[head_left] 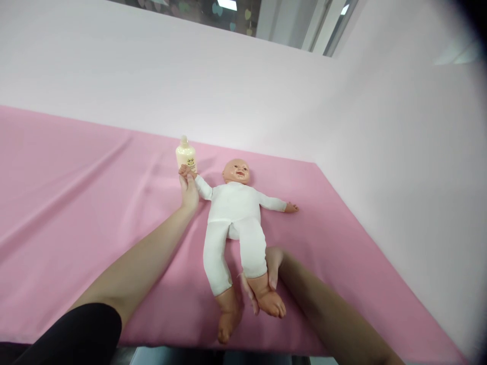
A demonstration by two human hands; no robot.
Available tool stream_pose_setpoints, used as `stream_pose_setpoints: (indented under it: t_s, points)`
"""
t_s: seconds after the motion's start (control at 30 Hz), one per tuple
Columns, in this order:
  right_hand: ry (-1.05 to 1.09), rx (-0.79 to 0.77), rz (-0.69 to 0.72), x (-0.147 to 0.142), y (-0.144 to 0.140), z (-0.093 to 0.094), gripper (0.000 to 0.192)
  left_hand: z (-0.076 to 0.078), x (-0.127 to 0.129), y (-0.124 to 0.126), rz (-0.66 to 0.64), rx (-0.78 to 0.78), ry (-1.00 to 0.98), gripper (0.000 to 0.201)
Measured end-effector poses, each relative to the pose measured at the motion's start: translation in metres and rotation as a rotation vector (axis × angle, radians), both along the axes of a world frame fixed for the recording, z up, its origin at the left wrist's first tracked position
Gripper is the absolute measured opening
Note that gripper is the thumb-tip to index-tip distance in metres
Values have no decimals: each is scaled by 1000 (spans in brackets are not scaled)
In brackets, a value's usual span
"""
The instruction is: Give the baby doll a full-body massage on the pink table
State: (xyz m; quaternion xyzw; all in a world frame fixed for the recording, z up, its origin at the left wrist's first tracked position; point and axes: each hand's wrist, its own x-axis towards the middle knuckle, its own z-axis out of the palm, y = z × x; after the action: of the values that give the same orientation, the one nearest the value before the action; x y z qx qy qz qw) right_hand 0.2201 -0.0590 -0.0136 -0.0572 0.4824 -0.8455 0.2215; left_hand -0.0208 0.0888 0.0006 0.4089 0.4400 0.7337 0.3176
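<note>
Doll [236,208] in a white suit lies face up on the pink surface [76,192], head to the far side, arms spread. My left hand [189,188] pinches the doll's small hand beside a cream bottle [186,155] standing at the far edge; my right hand [271,274] is closed around the right-side ankle, near me. I judge I am steadying and stretching the limbs; the next move, I think, calls for a gentle, even hold so the soft body does not slide or twist.
</note>
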Motion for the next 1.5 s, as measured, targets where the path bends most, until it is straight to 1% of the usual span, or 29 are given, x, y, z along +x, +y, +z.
stream_pose_setpoints:
  t_s: [0.07, 0.13, 0.2, 0.3, 0.43, 0.5, 0.6, 0.7, 0.77, 0.83, 0.93, 1.13, 1.37, 1.5]
  points:
    - [86, -36, -14, 1, 1, -4, 57, 1, 2, -4, -28, 47, 69, 40]
    - [196, -63, -79, 1, 2, -7, 58, 1, 5, -7, -83, 99, 122, 44]
    - [267, -93, -221, 2, 3, -10, 59, 1, 7, -10, -141, 145, 181, 46]
    - [341, -160, -444, 5, 2, -13, 58, 2, 12, -15, -229, 202, 324, 45]
    - [488, -217, -698, 7, -2, -6, 52, 6, 17, -23, -276, 303, 605, 41]
    - [484, -222, -843, 7, -4, 2, 48, 9, 19, -28, -272, 362, 797, 41]
    - [382, -240, -1047, 6, -6, 14, 44, 12, 19, -34, -257, 435, 1048, 37]
    - [245, -274, -1246, 5, -5, 21, 43, 14, 19, -37, -239, 476, 1188, 32]
    - [210, -316, -1332, 5, -3, 22, 44, 14, 19, -37, -237, 502, 1243, 30]
    - [215, -355, -1370, 5, -2, 22, 45, 13, 19, -36, -242, 536, 1281, 29]
    - [223, -376, -1381, 4, -1, 22, 44, 14, 20, -35, -241, 587, 1315, 28]
    - [154, -380, -1435, 3, -1, 26, 47, 13, 20, -35, -244, 597, 1348, 28]
    - [170, -383, -1416, 2, 0, 24, 46, 11, 20, -34, -277, 681, 1341, 28]
    - [161, -383, -1427, 2, 0, 24, 47, 12, 21, -34, -336, 676, 1313, 29]
